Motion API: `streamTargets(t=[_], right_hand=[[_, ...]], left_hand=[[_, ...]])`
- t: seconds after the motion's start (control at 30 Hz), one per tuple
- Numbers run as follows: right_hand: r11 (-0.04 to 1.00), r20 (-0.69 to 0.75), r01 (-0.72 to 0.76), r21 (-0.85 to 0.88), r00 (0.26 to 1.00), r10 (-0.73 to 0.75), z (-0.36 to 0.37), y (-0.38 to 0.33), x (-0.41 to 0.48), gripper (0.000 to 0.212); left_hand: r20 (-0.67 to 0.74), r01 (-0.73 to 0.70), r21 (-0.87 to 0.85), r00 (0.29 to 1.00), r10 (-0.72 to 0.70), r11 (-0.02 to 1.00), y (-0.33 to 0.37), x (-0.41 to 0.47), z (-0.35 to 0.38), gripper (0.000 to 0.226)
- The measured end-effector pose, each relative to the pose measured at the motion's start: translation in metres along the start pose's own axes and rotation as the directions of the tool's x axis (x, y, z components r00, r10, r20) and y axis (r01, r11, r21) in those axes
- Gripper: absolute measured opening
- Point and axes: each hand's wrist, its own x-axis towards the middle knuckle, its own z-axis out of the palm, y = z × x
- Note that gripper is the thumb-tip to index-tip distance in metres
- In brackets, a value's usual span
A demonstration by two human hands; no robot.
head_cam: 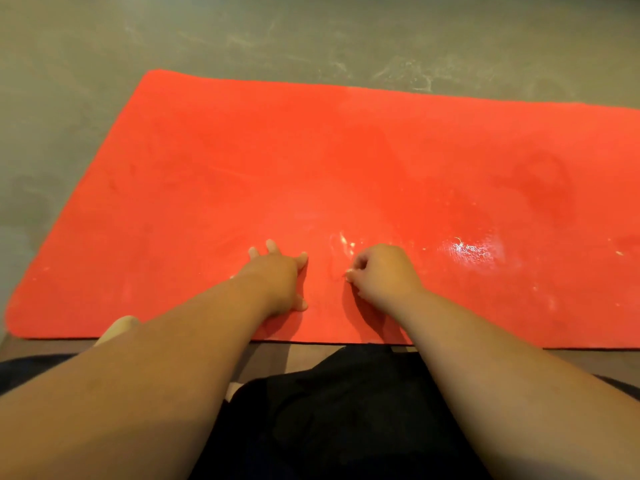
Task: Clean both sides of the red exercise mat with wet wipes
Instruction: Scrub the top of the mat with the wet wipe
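Observation:
The red exercise mat [346,161] lies flat on the floor, running from the left to past the right edge of the view. My left hand [277,278] rests palm down on the mat near its front edge, fingers straight and spread. Just to its right, my right hand [381,275] is curled with its fingertips down at the mat, pinching what looks like a small pale scrap [348,271]. A wet, shiny patch [467,251] with white flecks lies right of that hand. No whole wet wipe is in view.
Grey, scuffed concrete floor [277,36] surrounds the mat at the back and left. My dark-clothed legs [346,410] are against the mat's front edge, with a bare knee [117,327] at the front left. Small white crumbs dot the mat's right side.

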Motion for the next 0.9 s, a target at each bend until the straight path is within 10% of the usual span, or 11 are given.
streamTargets(t=[0.1, 0.4, 0.57, 0.9], right_hand=[[0.992, -0.230, -0.108, 0.069, 0.965, 0.122, -0.005, 0.006, 0.013, 0.017], [0.995, 0.113, -0.014, -0.102, 0.993, 0.026, -0.003, 0.002, -0.010, 0.016], [0.995, -0.258, -0.031, 0.097, 0.965, 0.055, -0.009, -0.006, 0.021, 0.017], [0.999, 0.005, 0.003, -0.032, 1.000, -0.003, -0.001, -0.004, 0.007, 0.015]], left_hand=[[-0.014, -0.006, -0.003, 1.000, 0.006, 1.000, -0.002, 0.001, 0.003, 0.095], [0.016, -0.005, -0.012, 1.000, 0.005, 1.000, 0.000, -0.003, -0.003, 0.095], [0.018, -0.015, 0.007, 1.000, 0.015, 1.000, 0.000, -0.002, -0.005, 0.095], [0.011, -0.024, 0.041, 1.000, 0.023, 0.999, 0.001, 0.002, -0.005, 0.099]])
